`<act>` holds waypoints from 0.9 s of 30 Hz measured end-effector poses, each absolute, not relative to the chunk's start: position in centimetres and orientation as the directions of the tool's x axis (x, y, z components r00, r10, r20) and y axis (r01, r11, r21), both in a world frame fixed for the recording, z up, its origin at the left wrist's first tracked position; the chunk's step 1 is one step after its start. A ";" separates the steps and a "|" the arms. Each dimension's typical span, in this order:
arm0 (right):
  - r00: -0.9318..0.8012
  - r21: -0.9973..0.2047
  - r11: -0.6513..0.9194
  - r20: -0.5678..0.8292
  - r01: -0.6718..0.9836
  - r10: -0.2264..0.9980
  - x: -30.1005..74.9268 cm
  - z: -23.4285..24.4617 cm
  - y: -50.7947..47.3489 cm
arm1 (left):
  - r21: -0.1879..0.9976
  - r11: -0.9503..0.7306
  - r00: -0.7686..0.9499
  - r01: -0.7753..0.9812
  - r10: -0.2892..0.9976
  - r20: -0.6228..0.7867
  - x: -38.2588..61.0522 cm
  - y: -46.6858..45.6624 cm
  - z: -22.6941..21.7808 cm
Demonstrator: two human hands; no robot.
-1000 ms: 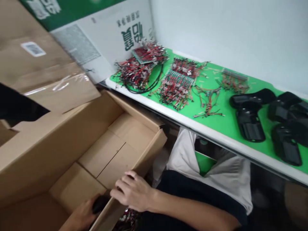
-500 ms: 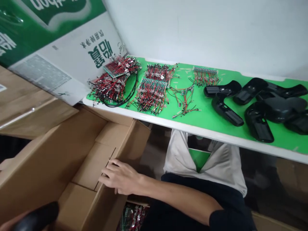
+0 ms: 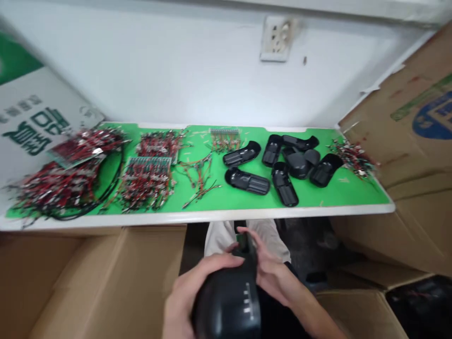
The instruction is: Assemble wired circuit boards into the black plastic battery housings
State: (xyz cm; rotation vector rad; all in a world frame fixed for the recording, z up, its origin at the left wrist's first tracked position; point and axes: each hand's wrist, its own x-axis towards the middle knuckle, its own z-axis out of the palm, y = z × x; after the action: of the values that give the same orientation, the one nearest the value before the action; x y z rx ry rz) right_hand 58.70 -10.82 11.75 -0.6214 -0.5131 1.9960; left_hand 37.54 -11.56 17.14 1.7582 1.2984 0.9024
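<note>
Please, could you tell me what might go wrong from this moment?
The smooth black plastic housing could slip: the left hand and right hand hold it away from the green-topped, white-edged table. The thin, tangled red and black wires at the left reach its front edge, so a sleeve might snag them. The angled black plastic shell lying nearest that edge could perhaps be knocked off.

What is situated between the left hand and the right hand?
In the head view, a black plastic part with pale marks is between left hand and right hand, touching both.
</note>
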 end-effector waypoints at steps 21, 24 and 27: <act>0.053 -0.932 -0.090 -0.116 -0.352 0.992 75.3 15.2 -6.6 | 0.812 -0.023 0.490 0.583 0.807 -0.329 51.9 10.2 17.4; -0.201 -0.972 -0.197 -0.169 -0.129 0.965 73.9 16.2 -5.4 | 0.799 -0.012 0.467 0.601 0.817 -0.338 51.1 11.6 18.7; -0.291 -0.984 -0.174 -0.179 0.044 0.940 72.1 16.4 -3.7 | 0.791 -0.038 0.390 0.611 0.883 -0.260 48.8 11.3 20.3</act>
State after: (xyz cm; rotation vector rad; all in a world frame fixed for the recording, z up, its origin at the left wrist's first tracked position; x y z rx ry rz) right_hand 72.07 -3.71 16.44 -1.1993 -1.3507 1.5591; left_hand 48.76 11.26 20.29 1.7435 1.3140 0.3771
